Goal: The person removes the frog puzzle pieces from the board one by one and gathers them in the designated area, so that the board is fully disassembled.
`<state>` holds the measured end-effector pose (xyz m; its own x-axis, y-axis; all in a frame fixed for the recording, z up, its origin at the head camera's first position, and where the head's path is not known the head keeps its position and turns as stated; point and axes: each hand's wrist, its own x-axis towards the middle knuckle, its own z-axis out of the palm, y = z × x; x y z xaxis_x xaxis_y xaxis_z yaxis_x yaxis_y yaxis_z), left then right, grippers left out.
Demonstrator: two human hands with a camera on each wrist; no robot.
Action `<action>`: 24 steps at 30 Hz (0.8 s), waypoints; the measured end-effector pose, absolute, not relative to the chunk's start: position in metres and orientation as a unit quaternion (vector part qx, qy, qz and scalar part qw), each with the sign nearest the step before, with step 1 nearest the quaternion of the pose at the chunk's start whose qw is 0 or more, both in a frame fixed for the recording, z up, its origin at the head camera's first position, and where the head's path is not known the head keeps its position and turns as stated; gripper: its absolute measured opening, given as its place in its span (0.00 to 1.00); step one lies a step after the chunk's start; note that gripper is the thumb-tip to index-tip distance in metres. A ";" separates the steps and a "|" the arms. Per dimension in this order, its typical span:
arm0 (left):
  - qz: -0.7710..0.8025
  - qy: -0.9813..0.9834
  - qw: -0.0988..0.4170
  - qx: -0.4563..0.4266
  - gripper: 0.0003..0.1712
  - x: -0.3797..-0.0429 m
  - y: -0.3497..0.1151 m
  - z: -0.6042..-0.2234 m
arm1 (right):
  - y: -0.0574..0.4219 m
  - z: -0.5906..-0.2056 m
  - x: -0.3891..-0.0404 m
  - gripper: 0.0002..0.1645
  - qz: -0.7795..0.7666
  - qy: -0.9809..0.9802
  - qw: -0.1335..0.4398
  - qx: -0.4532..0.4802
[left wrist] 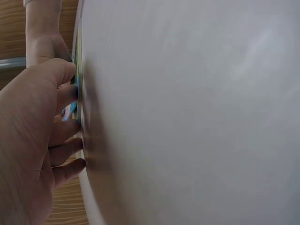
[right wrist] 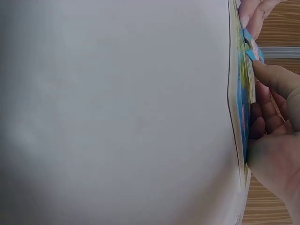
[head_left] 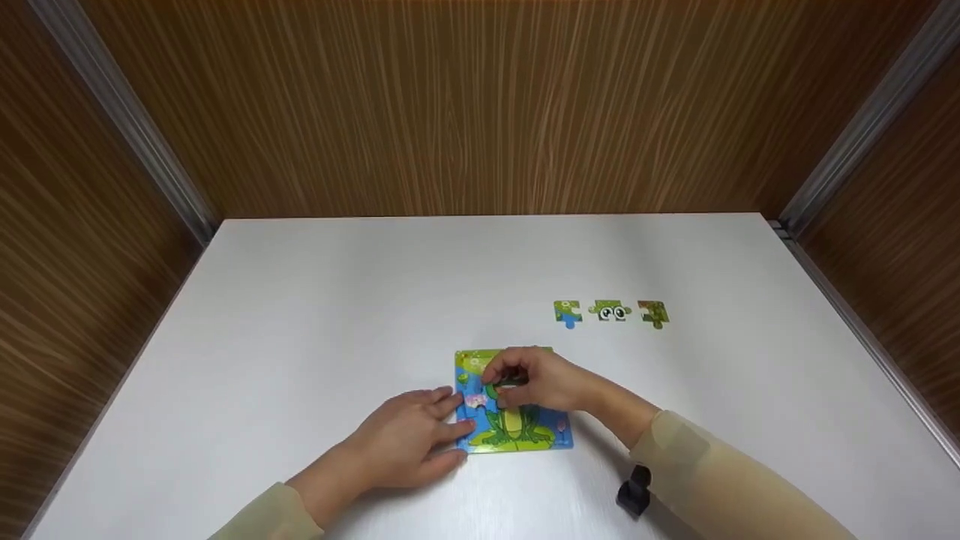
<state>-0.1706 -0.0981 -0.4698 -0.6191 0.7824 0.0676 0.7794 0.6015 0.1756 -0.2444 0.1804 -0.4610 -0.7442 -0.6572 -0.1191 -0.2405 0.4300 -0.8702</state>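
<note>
A square frog jigsaw puzzle (head_left: 517, 439) lies on the white table in front of me. My right hand (head_left: 551, 379) is over its upper middle, pinching a blue puzzle piece with a pink flower (head_left: 475, 400). In the right wrist view this puzzle piece (right wrist: 254, 47) tilts up from the board, with the right hand's (right wrist: 279, 136) fingertips at its edge. My left hand (head_left: 405, 435) rests with spread fingers along the board's left edge. The left wrist view shows the left hand's fingertips (left wrist: 75, 126) down at that edge. Part of the frog's head is hidden behind the right hand.
Three loose pieces lie in a row behind the board to the right: a green-and-blue piece (head_left: 566, 313), a piece with two eyes (head_left: 611, 311) and a green-brown piece (head_left: 655, 313). A small black device (head_left: 634, 492) hangs at the right sleeve. Wood-grain panels (head_left: 480, 105) enclose the table.
</note>
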 end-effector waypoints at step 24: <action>0.082 0.889 -0.022 0.450 0.27 -0.170 -0.099 -0.471 | 0.179 -0.460 -0.241 0.25 -0.358 0.849 0.172 -0.350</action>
<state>-0.1702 -0.0994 -0.4707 -0.5931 0.7971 0.1129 0.8043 0.5807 0.1259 -0.2405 0.1792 -0.4605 -0.6965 -0.7164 -0.0410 -0.4703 0.4989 -0.7279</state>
